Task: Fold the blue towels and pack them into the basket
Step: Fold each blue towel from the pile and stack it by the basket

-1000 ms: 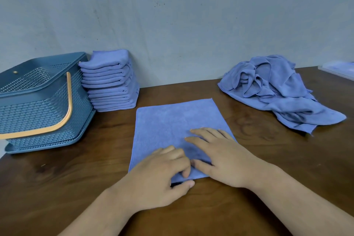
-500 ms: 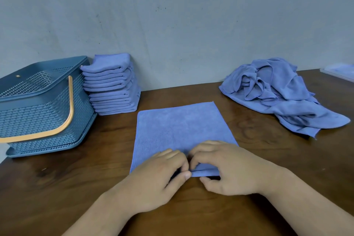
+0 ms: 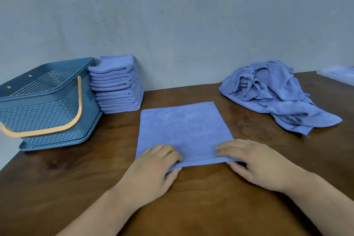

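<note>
A blue towel [image 3: 182, 128] lies flat and square on the brown table in front of me. My left hand [image 3: 153, 170] pinches its near edge at the left corner, thumb under the cloth and fingers on top. My right hand [image 3: 254, 163] pinches the same edge at the right corner. The near edge is lifted slightly off the wood between them. A blue perforated basket [image 3: 47, 105] with an orange handle stands at the far left. A stack of folded blue towels [image 3: 116, 86] sits beside it against the wall.
A loose heap of unfolded blue towels [image 3: 275, 94] lies at the back right. A pale flat object [image 3: 339, 73] rests at the far right edge. The grey wall closes the back of the table [image 3: 191, 207].
My hands were together at the middle of the towel's near edge. They have slid apart along that edge to its two corners, and the edge has risen a little.
</note>
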The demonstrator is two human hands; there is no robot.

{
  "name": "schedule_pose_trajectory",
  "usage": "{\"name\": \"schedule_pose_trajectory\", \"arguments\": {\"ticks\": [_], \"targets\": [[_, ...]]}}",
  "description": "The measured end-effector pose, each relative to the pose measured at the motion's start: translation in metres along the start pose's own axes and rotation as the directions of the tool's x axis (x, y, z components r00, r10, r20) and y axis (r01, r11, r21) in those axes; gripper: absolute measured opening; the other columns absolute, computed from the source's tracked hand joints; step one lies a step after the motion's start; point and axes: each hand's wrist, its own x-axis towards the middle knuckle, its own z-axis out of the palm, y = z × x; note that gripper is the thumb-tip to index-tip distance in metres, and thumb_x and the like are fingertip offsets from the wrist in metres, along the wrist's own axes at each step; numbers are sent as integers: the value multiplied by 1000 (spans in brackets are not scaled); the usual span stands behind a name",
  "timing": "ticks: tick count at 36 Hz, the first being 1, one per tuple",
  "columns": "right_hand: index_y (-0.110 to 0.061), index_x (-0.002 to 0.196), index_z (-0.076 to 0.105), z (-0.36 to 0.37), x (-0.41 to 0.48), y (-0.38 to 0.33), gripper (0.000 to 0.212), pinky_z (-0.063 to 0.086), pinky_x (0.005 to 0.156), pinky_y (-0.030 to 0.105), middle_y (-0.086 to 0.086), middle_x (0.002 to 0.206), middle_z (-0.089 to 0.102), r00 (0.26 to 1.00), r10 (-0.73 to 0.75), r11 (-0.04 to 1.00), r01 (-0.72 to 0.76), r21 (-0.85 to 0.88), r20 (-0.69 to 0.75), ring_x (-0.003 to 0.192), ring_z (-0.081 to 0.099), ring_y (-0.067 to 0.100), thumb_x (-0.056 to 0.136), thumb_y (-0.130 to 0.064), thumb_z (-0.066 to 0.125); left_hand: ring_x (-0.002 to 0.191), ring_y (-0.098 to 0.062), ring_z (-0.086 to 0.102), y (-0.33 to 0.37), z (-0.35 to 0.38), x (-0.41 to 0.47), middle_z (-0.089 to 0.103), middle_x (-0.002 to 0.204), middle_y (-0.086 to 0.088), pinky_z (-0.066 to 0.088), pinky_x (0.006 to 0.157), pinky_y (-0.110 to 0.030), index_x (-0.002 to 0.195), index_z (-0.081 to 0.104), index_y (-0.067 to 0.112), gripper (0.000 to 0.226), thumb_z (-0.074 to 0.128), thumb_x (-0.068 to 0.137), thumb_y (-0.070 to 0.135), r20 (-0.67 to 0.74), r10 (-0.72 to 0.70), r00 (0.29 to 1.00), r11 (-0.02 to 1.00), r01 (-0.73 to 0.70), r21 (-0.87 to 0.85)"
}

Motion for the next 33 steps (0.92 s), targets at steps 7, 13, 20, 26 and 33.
{"name": "schedule_pose_trajectory", "arguments": {"ticks": [7, 13, 20, 26, 33], "targets": [[-43, 121, 77, -9, -9, 5, 30, 46, 103, 13, -38, 125, 67, 968, 241, 880, -189, 436, -67, 120, 61, -13, 100, -22, 72, 111, -2, 61, -34, -24, -41, 62, 114, 28, 49, 92, -25, 109, 62, 45, 17, 67, 102, 30, 45, -169, 985, 963, 175, -204], [-38, 111, 82, -21, -10, -8, 22, 55, 99, 31, -19, 111, 78, 952, 303, 774, -218, 594, -45, 107, 72, 4, 101, -22, 71, 110, -9, 70, -34, -40, -59, 76, 112, 19, 49, 93, -24, 107, 78, 44, 16, 71, 97, 34, 71, -374, 925, 811, 363, -459], [-33, 109, 84, -28, -13, -10, 20, 56, 101, 40, -8, 110, 80, 954, 296, 700, -249, 669, 45, 106, 74, 12, 102, -21, 70, 97, -11, 73, -27, -47, -61, 79, 102, 13, 54, 90, -30, 101, 82, 46, 15, 74, 93, 37, 126, -476, 871, 682, 455, -573], [-24, 109, 83, -27, -9, -10, 16, 55, 101, 46, 2, 108, 80, 951, 310, 644, -214, 734, 5, 105, 74, 23, 102, -22, 68, 91, -21, 73, -24, -54, -53, 78, 95, 1, 52, 86, -33, 105, 81, 24, 16, 72, 97, 33, 95, -482, 871, 598, 407, -691], [1, 97, 65, -31, 29, 5, 28, 43, 84, 48, 28, 97, 60, 913, 399, 503, -143, 853, -82, 84, 57, 40, 103, -27, 67, 78, -18, 58, -36, -67, -15, 69, 85, -15, 40, 76, -37, 95, 77, 8, 17, 72, 99, 24, 50, -542, 839, 405, 312, -859]]}}
